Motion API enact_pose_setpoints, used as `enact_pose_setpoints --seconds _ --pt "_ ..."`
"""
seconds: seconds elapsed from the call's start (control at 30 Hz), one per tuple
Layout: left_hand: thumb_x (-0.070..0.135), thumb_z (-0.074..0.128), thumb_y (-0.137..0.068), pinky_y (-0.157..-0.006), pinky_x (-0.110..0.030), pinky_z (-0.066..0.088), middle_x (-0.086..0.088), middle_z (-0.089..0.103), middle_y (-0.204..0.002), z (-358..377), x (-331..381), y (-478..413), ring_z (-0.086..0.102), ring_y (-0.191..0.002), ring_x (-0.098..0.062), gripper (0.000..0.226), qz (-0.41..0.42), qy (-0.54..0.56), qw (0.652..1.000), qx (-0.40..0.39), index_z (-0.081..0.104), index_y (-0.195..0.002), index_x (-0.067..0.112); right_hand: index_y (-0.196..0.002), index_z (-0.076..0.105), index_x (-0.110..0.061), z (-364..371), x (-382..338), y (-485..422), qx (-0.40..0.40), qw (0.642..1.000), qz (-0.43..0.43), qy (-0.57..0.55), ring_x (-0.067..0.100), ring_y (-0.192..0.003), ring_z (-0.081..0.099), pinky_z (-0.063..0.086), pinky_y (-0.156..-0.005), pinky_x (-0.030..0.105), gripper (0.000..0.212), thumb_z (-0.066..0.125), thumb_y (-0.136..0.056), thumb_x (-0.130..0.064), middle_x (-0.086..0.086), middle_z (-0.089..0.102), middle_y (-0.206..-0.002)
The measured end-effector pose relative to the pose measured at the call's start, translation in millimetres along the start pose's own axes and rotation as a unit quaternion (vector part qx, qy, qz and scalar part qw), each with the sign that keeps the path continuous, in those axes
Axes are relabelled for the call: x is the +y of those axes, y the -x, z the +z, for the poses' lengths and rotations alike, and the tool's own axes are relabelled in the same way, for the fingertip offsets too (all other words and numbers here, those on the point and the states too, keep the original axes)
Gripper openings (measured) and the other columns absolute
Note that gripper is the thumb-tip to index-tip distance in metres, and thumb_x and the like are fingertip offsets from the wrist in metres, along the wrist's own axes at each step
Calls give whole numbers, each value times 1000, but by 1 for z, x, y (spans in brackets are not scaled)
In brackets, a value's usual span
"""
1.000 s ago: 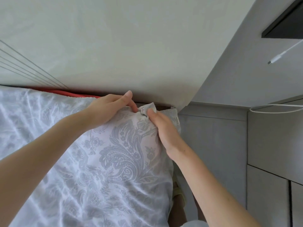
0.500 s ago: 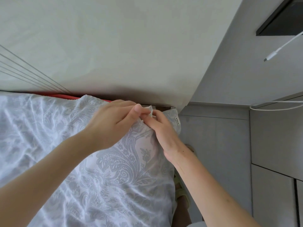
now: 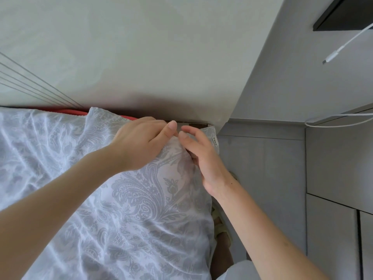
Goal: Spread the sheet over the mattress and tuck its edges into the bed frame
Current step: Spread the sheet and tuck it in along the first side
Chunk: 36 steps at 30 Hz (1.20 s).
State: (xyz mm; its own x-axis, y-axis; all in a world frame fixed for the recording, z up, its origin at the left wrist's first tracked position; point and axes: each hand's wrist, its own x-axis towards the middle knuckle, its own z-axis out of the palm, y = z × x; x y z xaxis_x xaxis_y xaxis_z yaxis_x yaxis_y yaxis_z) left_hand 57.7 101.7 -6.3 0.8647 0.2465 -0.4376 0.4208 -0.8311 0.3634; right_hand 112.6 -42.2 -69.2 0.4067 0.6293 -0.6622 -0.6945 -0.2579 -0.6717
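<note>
A white sheet (image 3: 125, 199) with a grey paisley pattern lies wrinkled over the mattress, whose red edge (image 3: 68, 112) shows along the wall. My left hand (image 3: 141, 144) is at the far right corner, fingers curled and thumb pressed down, pinching the sheet's edge by the dark bed frame (image 3: 193, 124). My right hand (image 3: 201, 156) rests beside it on the corner's side, fingers relaxed and lightly touching the fabric. A small label (image 3: 215, 141) hangs on the sheet's corner. To the left of my left hand, a fold of sheet (image 3: 94, 114) stands up against the wall.
The pale wall (image 3: 141, 57) runs right behind the bed. Grey floor (image 3: 262, 168) lies to the right, with my sandalled foot (image 3: 220, 225) beside the mattress. A white cable (image 3: 333, 119) and its plug (image 3: 331, 56) hang near a dark shelf (image 3: 347, 15).
My left hand slid right to the corner and took the fabric point that my right hand pinched before. My right fingers have loosened. The sheet edge by the wall has bunched up over the red strip.
</note>
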Motion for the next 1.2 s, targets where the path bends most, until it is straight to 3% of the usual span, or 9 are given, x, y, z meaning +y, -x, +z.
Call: enact_pose_setpoints --seconds 0.17,0.33,0.43,0.57,0.7,0.77,0.87,1.03,1.2 --pt "58 7 -86 -85 -27 37 23 62 -85 -20 -3 31 51 -91 0 66 8 45 999 27 68 -92 33 -131 52 -31 -32 21 12 122 991 -39 -28 7 -128 45 36 -93 20 68 44 -78 -73 -11 54 -135" --pt "57 11 -89 -87 -22 38 17 67 -90 -44 -13 70 56 -94 -1 62 13 111 992 65 69 -89 34 -101 74 -27 20 56 -8 -190 953 203 -119 20 -106 65 49 -92 37 78 24 -77 -82 2 70 -113" --pt "59 8 -87 -98 -18 31 16 69 -95 -42 -9 58 55 -101 0 66 5 96 994 42 69 -91 33 -106 73 -24 12 68 -34 -251 927 231 -157 20 -105 66 53 -87 33 85 21 -76 -84 2 70 -112" --pt "57 10 -93 -99 -30 34 7 69 -101 -11 2 -2 55 -107 -12 64 -19 9 1000 -20 69 -96 31 -109 70 -33 -32 65 -58 -191 961 188 -70 19 -115 60 41 -102 38 74 29 -76 -84 0 66 -121" --pt "50 9 -98 -88 -33 40 -3 68 -108 29 3 -60 56 -109 -23 63 -38 -29 998 -41 69 -101 28 -113 68 -23 -63 50 -69 17 990 76 121 17 -110 60 45 -95 32 79 18 -84 -76 1 68 -116" --pt "51 7 -97 -88 -35 42 -5 69 -106 45 0 -81 57 -106 -25 68 -46 -40 997 -44 69 -102 25 -124 60 -18 -77 43 -64 74 993 12 92 10 -108 60 46 -83 18 77 33 -82 -76 2 63 -124" --pt "52 8 -97 -83 -33 39 -7 68 -106 64 -2 -104 58 -104 -26 69 -49 -52 997 -41 70 -101 21 -138 39 -34 -70 32 -50 -20 994 -42 95 -13 -109 53 45 -74 3 92 67 -60 -73 -29 56 -122" --pt "52 11 -97 -77 -32 33 -10 65 -113 88 -2 -135 56 -107 -28 68 -76 -75 991 -77 67 -106 15 -134 41 -31 -61 41 -71 21 988 -51 147 -6 -100 61 52 -86 19 92 89 -55 -34 -19 63 -114" --pt "51 25 -97 -92 -30 43 -3 67 -114 93 2 -130 58 -110 -21 54 -44 79 993 -82 66 -114 21 -117 49 -35 -81 44 -97 7 988 -27 149 -2 -95 65 53 -81 22 76 89 -53 -30 -16 66 -108"
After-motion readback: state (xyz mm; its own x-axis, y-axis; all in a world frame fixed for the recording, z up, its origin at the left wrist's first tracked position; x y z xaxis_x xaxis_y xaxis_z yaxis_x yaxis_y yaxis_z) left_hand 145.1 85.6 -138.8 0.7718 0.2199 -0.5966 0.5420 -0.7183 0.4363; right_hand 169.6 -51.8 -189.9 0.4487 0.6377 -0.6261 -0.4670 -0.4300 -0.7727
